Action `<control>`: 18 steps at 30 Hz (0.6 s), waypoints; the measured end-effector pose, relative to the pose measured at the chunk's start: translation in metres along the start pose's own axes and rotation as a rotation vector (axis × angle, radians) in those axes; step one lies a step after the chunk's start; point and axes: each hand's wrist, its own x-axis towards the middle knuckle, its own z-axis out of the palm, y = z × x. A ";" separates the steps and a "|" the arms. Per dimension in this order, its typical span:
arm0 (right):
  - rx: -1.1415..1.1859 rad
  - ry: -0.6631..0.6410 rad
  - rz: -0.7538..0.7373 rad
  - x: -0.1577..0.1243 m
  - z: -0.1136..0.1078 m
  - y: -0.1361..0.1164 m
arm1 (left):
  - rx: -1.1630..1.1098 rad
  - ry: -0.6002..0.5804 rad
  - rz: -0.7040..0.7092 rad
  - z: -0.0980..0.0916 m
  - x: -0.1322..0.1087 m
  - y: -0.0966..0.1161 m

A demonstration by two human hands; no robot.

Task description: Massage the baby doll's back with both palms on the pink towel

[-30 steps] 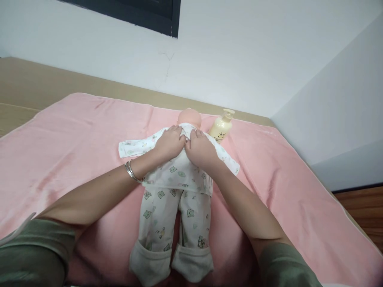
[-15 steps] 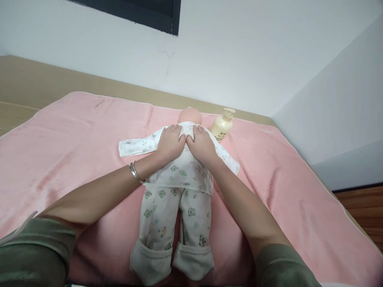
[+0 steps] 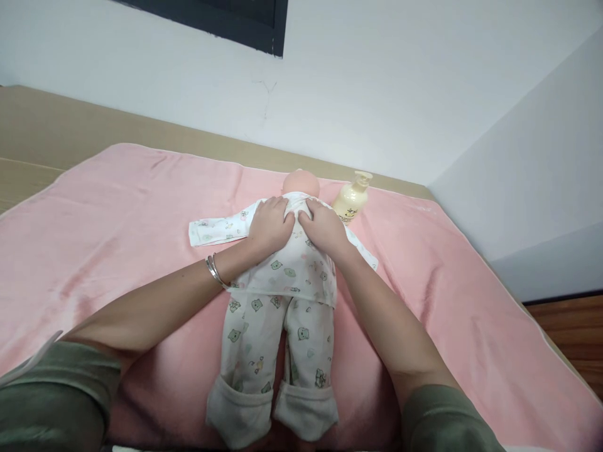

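A baby doll (image 3: 282, 295) in white printed top and trousers lies on a pink blanket (image 3: 117, 238), head away from me. My left hand (image 3: 268, 225) rests flat on the doll's upper back at the left shoulder, fingers spread. My right hand (image 3: 324, 227) lies flat beside it on the right shoulder, thumbs almost touching. Only the top of the doll's bare head (image 3: 301, 182) shows beyond my fingers. A silver bracelet (image 3: 214, 271) circles my left wrist.
A cream pump bottle (image 3: 351, 199) stands on the blanket just right of the doll's head. The blanket covers a wooden surface (image 3: 42, 135) against a white wall. A wood floor (image 3: 572, 326) shows at the right, below the blanket's edge.
Both hands have slid slightly apart and outward over the doll's shoulders. The doll and bottle stay in place.
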 end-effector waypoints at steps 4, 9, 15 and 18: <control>-0.011 -0.006 0.057 0.000 -0.008 -0.001 | 0.010 -0.013 0.007 -0.003 0.000 0.002; -0.171 -0.008 0.003 -0.017 -0.003 -0.020 | -0.065 -0.082 -0.008 -0.012 0.007 -0.004; -0.159 -0.062 -0.078 -0.025 -0.006 -0.024 | -0.068 -0.109 -0.032 -0.014 0.011 -0.006; -0.037 -0.043 -0.012 -0.011 -0.008 -0.011 | 0.101 -0.065 0.051 -0.008 0.000 0.004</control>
